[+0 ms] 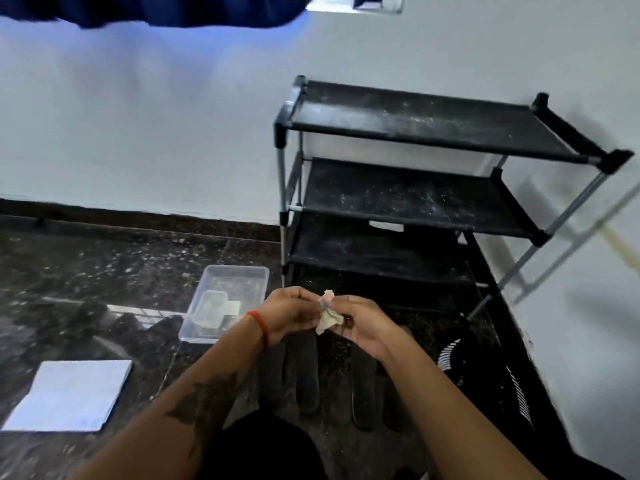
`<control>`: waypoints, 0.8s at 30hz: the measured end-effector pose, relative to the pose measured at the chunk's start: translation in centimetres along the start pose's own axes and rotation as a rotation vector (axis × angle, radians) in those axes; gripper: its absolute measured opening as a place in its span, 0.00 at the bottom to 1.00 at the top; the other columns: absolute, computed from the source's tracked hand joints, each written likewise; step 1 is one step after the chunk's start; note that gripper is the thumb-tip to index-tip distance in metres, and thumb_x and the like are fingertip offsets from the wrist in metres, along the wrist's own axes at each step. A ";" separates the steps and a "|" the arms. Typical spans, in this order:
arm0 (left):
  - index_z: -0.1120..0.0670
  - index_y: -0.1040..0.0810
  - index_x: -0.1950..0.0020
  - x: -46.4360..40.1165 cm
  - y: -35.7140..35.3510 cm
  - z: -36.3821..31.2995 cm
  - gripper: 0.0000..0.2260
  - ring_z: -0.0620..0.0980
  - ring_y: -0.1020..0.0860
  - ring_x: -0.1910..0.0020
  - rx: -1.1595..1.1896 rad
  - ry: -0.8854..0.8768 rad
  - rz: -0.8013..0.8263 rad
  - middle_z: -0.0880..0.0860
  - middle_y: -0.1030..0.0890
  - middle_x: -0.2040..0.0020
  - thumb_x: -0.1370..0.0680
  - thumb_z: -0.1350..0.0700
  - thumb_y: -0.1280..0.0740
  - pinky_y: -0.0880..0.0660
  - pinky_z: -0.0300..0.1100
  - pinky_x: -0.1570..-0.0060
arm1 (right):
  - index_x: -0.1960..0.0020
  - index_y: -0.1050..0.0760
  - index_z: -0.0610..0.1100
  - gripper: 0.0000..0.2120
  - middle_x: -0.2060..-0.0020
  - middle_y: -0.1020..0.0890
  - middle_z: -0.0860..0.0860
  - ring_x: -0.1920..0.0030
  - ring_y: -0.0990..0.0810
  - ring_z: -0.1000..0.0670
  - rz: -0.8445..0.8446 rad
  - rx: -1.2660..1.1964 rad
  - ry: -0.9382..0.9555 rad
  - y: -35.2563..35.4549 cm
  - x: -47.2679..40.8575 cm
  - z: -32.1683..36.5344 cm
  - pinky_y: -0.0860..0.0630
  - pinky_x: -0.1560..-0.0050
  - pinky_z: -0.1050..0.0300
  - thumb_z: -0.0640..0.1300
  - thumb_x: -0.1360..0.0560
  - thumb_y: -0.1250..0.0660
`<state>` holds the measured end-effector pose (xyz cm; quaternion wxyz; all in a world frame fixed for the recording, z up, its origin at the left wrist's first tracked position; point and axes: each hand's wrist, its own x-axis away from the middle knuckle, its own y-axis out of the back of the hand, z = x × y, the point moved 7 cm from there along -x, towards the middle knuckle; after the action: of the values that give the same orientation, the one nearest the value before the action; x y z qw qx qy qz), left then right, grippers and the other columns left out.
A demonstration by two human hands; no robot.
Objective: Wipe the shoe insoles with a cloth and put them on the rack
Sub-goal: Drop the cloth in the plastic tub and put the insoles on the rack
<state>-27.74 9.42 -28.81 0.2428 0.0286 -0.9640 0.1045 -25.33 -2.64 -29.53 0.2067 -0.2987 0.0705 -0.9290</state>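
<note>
A dark speckled stone floor [104, 271] meets a white wall [156, 133]. A black 3-shelf rack [415, 199] stands far right against it. Both hands, left hand [287, 315] and right hand [360, 322], pinch a small crumpled pale cloth [327, 318] above 4 dark insoles [308, 375] lying on the floor. Left, a clear plastic tray [256, 271] and white paper [69, 393].
</note>
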 end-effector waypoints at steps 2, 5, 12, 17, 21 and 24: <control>0.59 0.25 0.59 1.4 1.8 -0.6 0.06 0.45 0.18 0.68 0.093 -0.025 -0.023 0.53 0.17 0.67 0.25 0.68 0.35 0.21 0.37 0.66 | 0.54 0.23 0.40 0.03 0.60 0.18 0.47 0.58 0.20 0.52 0.007 0.034 0.006 -2.2 0.2 0.9 0.22 0.56 0.60 0.40 0.25 0.34; 0.59 0.26 0.59 2.8 4.1 -1.0 0.07 0.44 0.18 0.69 0.264 -0.046 -0.043 0.52 0.18 0.68 0.23 0.67 0.37 0.21 0.36 0.67 | 0.54 0.23 0.40 0.02 0.61 0.20 0.48 0.61 0.22 0.53 0.018 0.083 -0.004 -5.2 0.0 1.9 0.23 0.62 0.63 0.39 0.26 0.32; 0.58 0.28 0.58 5.3 9.6 -1.2 0.06 0.46 0.20 0.64 0.463 -0.098 -0.178 0.55 0.19 0.64 0.22 0.66 0.38 0.20 0.38 0.62 | 0.47 0.22 0.39 0.08 0.60 0.19 0.47 0.64 0.23 0.55 0.090 0.211 -0.033 -11.5 -1.2 3.1 0.25 0.69 0.67 0.34 0.26 0.34; 0.58 0.30 0.61 5.6 13.2 -2.2 0.09 0.47 0.22 0.65 0.419 -0.230 -0.314 0.55 0.23 0.64 0.23 0.69 0.38 0.21 0.39 0.59 | 0.43 0.24 0.43 0.13 0.62 0.18 0.48 0.67 0.21 0.55 0.218 0.396 -0.052 -15.7 -2.8 3.7 0.24 0.69 0.66 0.33 0.26 0.35; 0.58 0.31 0.60 5.2 15.5 -1.7 0.08 0.46 0.20 0.69 0.518 -0.282 -0.364 0.57 0.22 0.64 0.22 0.68 0.39 0.21 0.37 0.65 | 0.46 0.23 0.38 0.11 0.62 0.18 0.48 0.64 0.21 0.55 0.239 0.516 -0.006 -17.1 -5.6 3.4 0.23 0.63 0.65 0.38 0.27 0.31; 0.59 0.31 0.59 4.2 16.7 -1.0 0.07 0.46 0.19 0.69 0.590 -0.304 -0.378 0.57 0.22 0.63 0.22 0.68 0.39 0.20 0.37 0.67 | 0.45 0.23 0.40 0.12 0.59 0.18 0.48 0.58 0.20 0.53 0.299 0.506 -0.022 -17.5 -8.3 2.4 0.23 0.48 0.55 0.40 0.28 0.30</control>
<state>-32.79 25.90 -29.10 0.0935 0.2897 -0.8952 0.3254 -23.85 16.68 -27.51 0.4101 -0.2341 -0.1224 -0.8730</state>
